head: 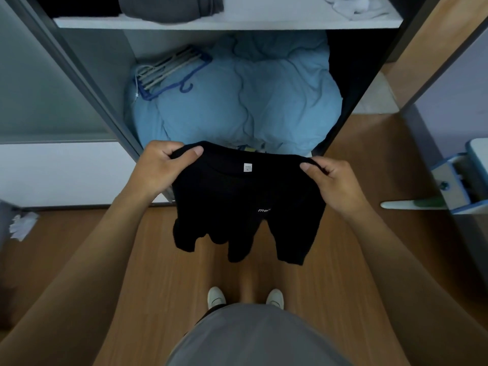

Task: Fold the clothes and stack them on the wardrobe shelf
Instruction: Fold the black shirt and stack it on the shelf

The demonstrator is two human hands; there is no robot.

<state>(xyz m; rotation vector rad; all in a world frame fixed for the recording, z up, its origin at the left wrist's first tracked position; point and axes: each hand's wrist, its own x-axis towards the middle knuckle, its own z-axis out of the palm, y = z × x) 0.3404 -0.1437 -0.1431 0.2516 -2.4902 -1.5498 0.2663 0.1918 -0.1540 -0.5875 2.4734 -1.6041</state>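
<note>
I hold a black T-shirt (245,207) up in the air in front of the open wardrobe, its collar and white size tag facing me. My left hand (158,170) pinches the left shoulder and my right hand (332,180) pinches the right shoulder. The shirt hangs down bunched, with small white lettering on its front. The white wardrobe shelf (227,23) runs across the top of the view. On it lie a folded grey garment (169,7) at the left and crumpled white cloth (351,6) at the right.
Below the shelf, a light blue duvet (237,101) fills the wardrobe bottom, with a bundle of hangers (169,70) lying on its left. A sliding door (39,88) stands at the left. Wooden floor lies under my feet. A blue and white fixture (459,180) juts in at the right.
</note>
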